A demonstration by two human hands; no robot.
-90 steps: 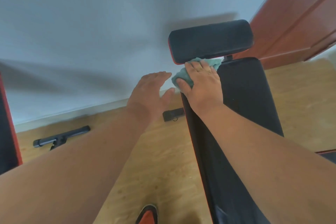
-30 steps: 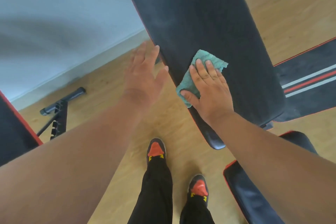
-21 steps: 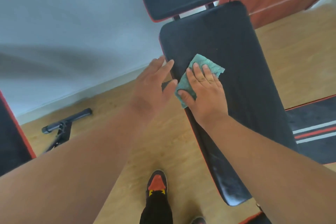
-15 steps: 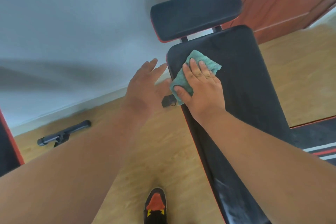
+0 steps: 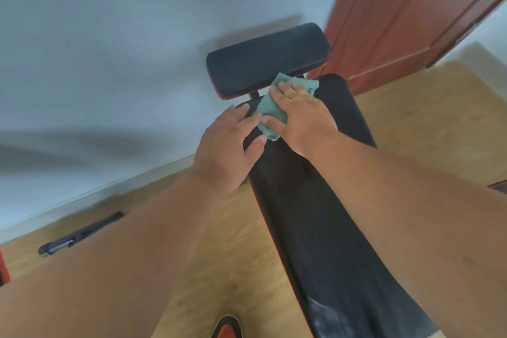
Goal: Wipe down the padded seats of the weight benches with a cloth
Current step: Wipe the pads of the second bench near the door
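Both hands' fingers lie straight: right hand [image 5: 301, 115] presses cloth [image 5: 270, 110] onto bench pad [image 5: 323, 214].

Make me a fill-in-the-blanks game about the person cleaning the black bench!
1. The right hand presses a ____ cloth flat on the long bench pad.
2. The cloth lies at the pad's far end, just below the smaller black ____.
3. The left hand holds ____.
4. The floor is made of ____.

Missing words: green; headrest pad; nothing; wood
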